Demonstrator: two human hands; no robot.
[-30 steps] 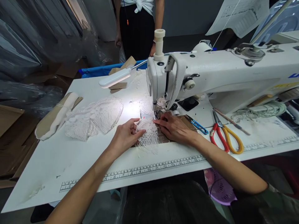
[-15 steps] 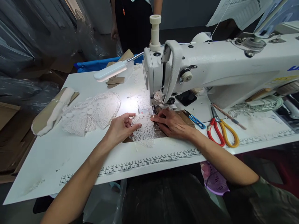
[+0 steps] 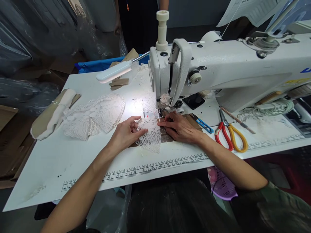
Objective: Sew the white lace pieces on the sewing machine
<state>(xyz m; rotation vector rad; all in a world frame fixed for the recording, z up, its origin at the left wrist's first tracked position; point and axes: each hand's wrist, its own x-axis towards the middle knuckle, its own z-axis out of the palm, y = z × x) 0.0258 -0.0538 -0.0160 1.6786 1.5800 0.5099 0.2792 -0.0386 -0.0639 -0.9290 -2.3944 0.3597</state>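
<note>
A piece of white lace (image 3: 151, 137) lies just in front of the needle of a white sewing machine (image 3: 218, 64). My left hand (image 3: 127, 131) pinches the lace's left edge between thumb and fingers. On its right edge, my right hand (image 3: 178, 127) presses with closed fingertips; whether they grip the lace or only hold it down is hidden. Brown paper (image 3: 167, 135) lies beneath the lace and my right hand. Close by my right hand are blue thread snips (image 3: 205, 125).
Scissors (image 3: 229, 132) with red and yellow handles lie to the right. More lace (image 3: 97, 118) is heaped on the left, beside a tied roll (image 3: 52, 113). A lamp (image 3: 114, 72) hangs over the table (image 3: 80, 161). Another person (image 3: 139, 27) stands behind.
The view has shifted slightly. Both hands keep nearly the same place on the lace, which has barely moved at the needle.
</note>
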